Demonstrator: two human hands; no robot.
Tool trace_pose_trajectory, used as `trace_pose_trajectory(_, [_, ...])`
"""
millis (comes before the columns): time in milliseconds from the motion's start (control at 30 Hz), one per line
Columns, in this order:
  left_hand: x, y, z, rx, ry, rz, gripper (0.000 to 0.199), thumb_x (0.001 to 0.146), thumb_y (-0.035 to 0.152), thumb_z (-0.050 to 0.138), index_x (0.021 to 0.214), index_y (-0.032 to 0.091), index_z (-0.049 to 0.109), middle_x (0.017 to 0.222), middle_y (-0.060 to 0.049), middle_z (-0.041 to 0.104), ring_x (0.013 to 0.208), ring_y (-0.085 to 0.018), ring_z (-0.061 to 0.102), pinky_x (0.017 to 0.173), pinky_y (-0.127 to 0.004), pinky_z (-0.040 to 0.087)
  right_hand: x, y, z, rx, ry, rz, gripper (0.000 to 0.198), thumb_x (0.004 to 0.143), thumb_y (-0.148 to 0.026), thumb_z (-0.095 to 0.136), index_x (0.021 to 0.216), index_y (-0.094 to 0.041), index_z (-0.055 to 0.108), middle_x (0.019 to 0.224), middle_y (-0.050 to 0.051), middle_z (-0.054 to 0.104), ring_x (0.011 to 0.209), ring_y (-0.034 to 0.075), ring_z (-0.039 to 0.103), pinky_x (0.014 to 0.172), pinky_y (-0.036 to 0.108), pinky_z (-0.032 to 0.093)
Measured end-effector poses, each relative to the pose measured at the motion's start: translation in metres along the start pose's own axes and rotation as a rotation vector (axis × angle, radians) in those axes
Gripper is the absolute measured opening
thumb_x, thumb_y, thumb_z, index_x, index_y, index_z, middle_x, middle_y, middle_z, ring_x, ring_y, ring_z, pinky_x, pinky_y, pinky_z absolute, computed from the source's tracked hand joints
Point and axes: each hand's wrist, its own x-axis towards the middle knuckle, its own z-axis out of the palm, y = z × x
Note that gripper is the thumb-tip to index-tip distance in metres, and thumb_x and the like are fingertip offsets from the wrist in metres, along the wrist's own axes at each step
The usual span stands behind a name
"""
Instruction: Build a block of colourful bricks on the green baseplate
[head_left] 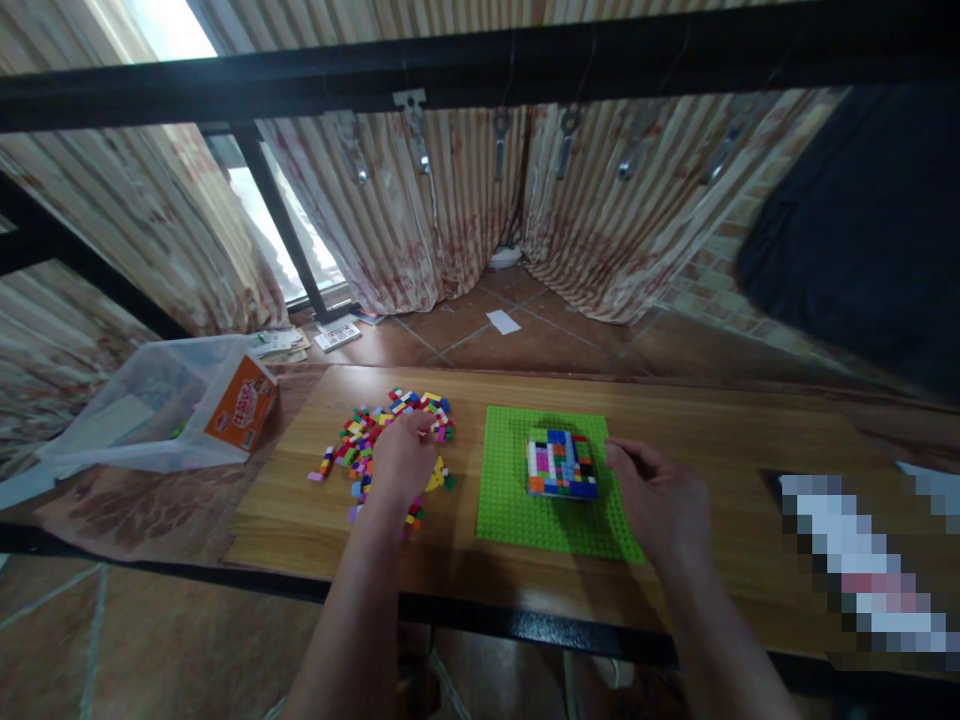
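Note:
A green studded baseplate (502,490) lies on the wooden tabletop, bearing a roughly square block of multicoloured toy bricks (562,465). To its left spreads a loose pile of small toy bricks (360,430) in many colours. My left hand (405,455) is over the right part of this pile, fingers curled together among the bricks; what they hold, if anything, is hidden. Beside the baseplate's right edge, my right hand (660,490) has its fingers bent in and thumb and forefinger close together, pointing at the brick block but apart from it. I cannot make out anything in its fingertips.
At the table's left end is a clear plastic box (157,400) with an orange label. A pixelated object (862,560) lies at the right. A dark bar (480,65) with metal hooks crosses above, before striped curtains (420,220). Dark cloth (862,230) hangs at the right.

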Motion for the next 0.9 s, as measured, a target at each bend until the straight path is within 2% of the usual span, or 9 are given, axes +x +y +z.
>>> trace_pose_trajectory(100, [0.003, -0.012, -0.009, 0.066, 0.001, -0.083, 0.034, 0.076, 0.01, 0.052, 0.099, 0.022, 0.074, 0.101, -0.007, 0.074, 0.098, -0.024, 0.067, 0.086, -0.031, 0.048, -0.001, 0.0, 0.001, -0.002, -0.005, -0.003, 0.034, 0.077, -0.044, 0.059, 0.085, -0.016, 0.075, 0.079, 0.01, 0.075, 0.07, 0.024, 0.069, 0.065, 0.033, 0.051])
trace_pose_trajectory(200, [0.003, -0.016, -0.012, 0.116, -0.021, -0.103, 0.035, 0.075, 0.012, 0.054, 0.1, 0.024, 0.075, 0.1, -0.007, 0.074, 0.099, -0.024, 0.066, 0.087, -0.031, 0.048, -0.001, 0.0, 0.001, 0.004, -0.018, -0.015, 0.034, 0.077, -0.045, 0.059, 0.085, -0.016, 0.075, 0.078, 0.01, 0.075, 0.069, 0.024, 0.068, 0.064, 0.033, 0.051])
trace_pose_trajectory(367, [0.001, -0.011, -0.001, 0.17, 0.013, 0.033, 0.031, 0.08, 0.019, 0.055, 0.105, 0.024, 0.073, 0.108, -0.009, 0.071, 0.103, -0.025, 0.063, 0.092, -0.034, 0.047, -0.002, -0.003, 0.004, -0.01, -0.042, -0.03, 0.035, 0.077, -0.047, 0.058, 0.084, -0.017, 0.075, 0.079, 0.01, 0.075, 0.069, 0.024, 0.068, 0.064, 0.033, 0.051])
trace_pose_trajectory(533, [0.0, -0.002, 0.012, 0.275, 0.02, 0.163, 0.03, 0.082, 0.02, 0.054, 0.105, 0.024, 0.073, 0.104, -0.011, 0.067, 0.1, -0.025, 0.061, 0.093, -0.036, 0.046, -0.004, -0.004, 0.007, -0.02, -0.053, -0.061, 0.035, 0.078, -0.047, 0.057, 0.083, -0.017, 0.075, 0.078, 0.009, 0.075, 0.07, 0.024, 0.069, 0.065, 0.033, 0.052])
trace_pose_trajectory(733, [0.001, 0.001, 0.019, 0.364, 0.041, 0.181, 0.033, 0.08, 0.016, 0.055, 0.108, 0.022, 0.071, 0.106, -0.013, 0.064, 0.103, -0.028, 0.057, 0.091, -0.037, 0.045, -0.004, -0.003, 0.007, -0.036, -0.064, -0.079, 0.034, 0.079, -0.046, 0.057, 0.084, -0.018, 0.075, 0.079, 0.009, 0.075, 0.071, 0.024, 0.068, 0.067, 0.033, 0.052])
trace_pose_trajectory(900, [0.002, 0.003, 0.02, 0.344, 0.044, 0.193, 0.028, 0.087, 0.02, 0.047, 0.094, 0.02, 0.073, 0.097, -0.012, 0.066, 0.101, -0.026, 0.058, 0.091, -0.037, 0.044, -0.004, -0.005, 0.007, -0.027, -0.068, -0.055, 0.035, 0.079, -0.046, 0.057, 0.087, -0.017, 0.075, 0.081, 0.009, 0.075, 0.073, 0.024, 0.069, 0.067, 0.033, 0.052])
